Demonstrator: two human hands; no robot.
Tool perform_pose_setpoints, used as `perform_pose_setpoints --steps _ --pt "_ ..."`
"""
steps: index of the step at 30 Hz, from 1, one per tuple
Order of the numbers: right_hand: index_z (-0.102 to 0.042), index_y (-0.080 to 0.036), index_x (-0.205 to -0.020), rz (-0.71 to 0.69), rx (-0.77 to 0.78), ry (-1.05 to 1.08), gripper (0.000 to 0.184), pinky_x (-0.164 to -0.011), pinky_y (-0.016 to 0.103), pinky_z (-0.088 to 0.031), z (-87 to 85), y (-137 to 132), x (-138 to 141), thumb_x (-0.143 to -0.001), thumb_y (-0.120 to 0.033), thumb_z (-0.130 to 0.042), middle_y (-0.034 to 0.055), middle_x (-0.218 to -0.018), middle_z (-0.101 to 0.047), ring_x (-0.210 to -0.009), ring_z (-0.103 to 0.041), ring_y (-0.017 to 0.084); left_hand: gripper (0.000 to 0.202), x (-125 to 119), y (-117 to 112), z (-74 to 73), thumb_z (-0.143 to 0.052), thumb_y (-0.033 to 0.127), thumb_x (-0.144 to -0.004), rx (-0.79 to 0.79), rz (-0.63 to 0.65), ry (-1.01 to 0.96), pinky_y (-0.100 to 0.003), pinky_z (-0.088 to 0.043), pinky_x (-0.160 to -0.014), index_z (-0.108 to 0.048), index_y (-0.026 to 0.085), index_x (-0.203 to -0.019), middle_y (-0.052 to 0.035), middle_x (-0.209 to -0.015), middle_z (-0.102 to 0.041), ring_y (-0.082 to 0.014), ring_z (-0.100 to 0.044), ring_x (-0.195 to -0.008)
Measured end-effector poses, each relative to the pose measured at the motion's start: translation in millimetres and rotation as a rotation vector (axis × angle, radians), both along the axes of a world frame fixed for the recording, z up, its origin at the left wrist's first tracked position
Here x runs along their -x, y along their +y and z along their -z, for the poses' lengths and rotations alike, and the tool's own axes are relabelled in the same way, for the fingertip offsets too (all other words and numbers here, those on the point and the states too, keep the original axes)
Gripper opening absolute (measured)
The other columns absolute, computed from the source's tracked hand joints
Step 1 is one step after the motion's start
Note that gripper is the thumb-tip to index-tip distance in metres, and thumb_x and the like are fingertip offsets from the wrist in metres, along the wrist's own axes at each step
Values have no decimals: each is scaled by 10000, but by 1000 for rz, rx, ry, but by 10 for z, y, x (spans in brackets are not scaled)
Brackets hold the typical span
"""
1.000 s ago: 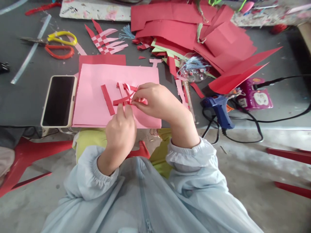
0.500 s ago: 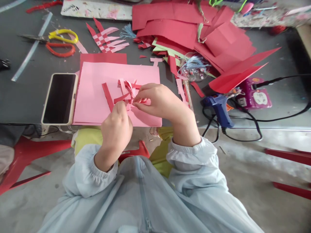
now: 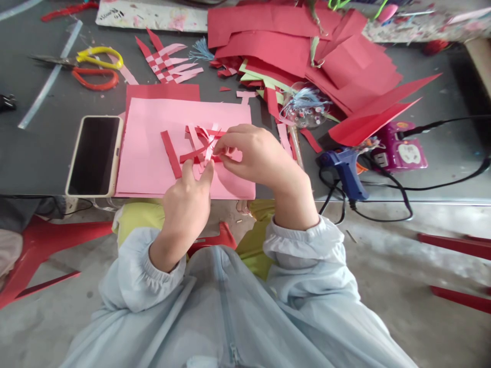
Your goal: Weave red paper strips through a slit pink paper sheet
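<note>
Both my hands meet over a small weave of red and pink paper strips [image 3: 200, 142] that lies on a pink sheet [image 3: 153, 138]. My left hand [image 3: 187, 202] presses its fingertips on the near edge of the weave. My right hand [image 3: 255, 153] pinches a strip at the weave's right side between thumb and fingers. One loose red strip [image 3: 171, 154] lies just left of the weave. A red sheet [image 3: 161, 92] pokes out from under the pink one.
A phone [image 3: 94, 156] lies left of the pink sheet. Scissors [image 3: 90, 59] and a finished woven piece [image 3: 166, 64] lie farther back. A pile of red paper [image 3: 307, 46] fills the back right. A blue glue gun [image 3: 345, 171] with cables sits at right, by the table's near edge.
My right hand has shifted slightly up and left along the weave while pinching a strip. My left hand slid back and then forward, fingertips again on the weave's near edge.
</note>
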State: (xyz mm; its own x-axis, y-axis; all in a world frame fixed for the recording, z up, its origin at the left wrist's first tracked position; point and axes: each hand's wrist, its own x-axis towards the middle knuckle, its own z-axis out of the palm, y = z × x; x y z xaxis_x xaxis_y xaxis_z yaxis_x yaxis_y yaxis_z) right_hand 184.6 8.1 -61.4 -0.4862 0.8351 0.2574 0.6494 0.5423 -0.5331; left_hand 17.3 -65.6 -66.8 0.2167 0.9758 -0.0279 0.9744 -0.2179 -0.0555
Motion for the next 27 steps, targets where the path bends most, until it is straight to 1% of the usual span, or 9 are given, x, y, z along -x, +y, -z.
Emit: perform_pose_setpoints --steps 3,5,8,10,14,18,22,27 --pt "-648 -183 -871 6 -2 -2 190 -723 324 -410 -12 -9 2 -770 -83 -522 60 -827 -667 -805 -563 189 544 -8 5 10 -430 168 -979 -4 19 23 -328 -570 -597 -496 333 -1493 -140 -1449 -570 -186 -707 -691" --pt "-627 -191 -881 9 -7 0 184 -732 330 -416 -16 -11 -2 -778 -83 -519 60 -835 -668 -815 -557 192 552 -12 8 12 -414 161 -979 12 36 41 -330 -574 -594 -489 337 -1497 -172 -1474 -544 -182 -705 -671" --pt "-612 -201 -869 15 -23 -6 180 -743 347 -431 -22 -7 -13 -785 -73 -517 60 -835 -665 -819 -558 200 566 -15 9 3 -401 126 -965 48 61 63 -329 -580 -602 -505 337 -1480 -213 -1496 -516 -189 -716 -687" --pt "-611 -207 -862 17 -30 -10 189 -748 359 -443 -27 -2 -21 -789 -61 -516 66 -838 -668 -817 -562 206 574 -16 8 -4 -382 108 -962 55 74 72 -328 -582 -607 -516 341 -1469 -224 -1494 -518 -193 -721 -698" --pt "-611 -213 -863 22 -26 0 199 -751 365 -456 -27 8 -35 -798 -48 -522 72 -850 -679 -820 -570 206 624 -25 4 -3 -352 83 -949 54 73 90 -325 -579 -609 -487 354 -1495 -229 -1503 -510 -185 -714 -685" --pt "-610 -202 -865 16 -30 18 188 -747 354 -443 -14 16 -48 -792 -52 -523 55 -840 -660 -813 -565 195 690 -39 0 5 -361 62 -923 71 55 92 -321 -578 -624 -425 370 -1538 -217 -1520 -495 -166 -699 -665" --pt "-615 -200 -863 25 -12 13 191 -759 349 -434 -24 14 -60 -792 -51 -517 56 -843 -653 -823 -563 193 723 -50 5 4 -349 54 -916 76 42 96 -322 -579 -633 -381 376 -1563 -209 -1504 -509 -169 -701 -680" --pt "-632 -189 -869 27 -9 -6 190 -760 345 -431 -19 18 -64 -797 -64 -509 69 -857 -661 -828 -566 195 666 -47 3 4 -360 98 -946 63 49 74 -329 -580 -635 -385 339 -1567 -203 -1477 -533 -191 -710 -710"
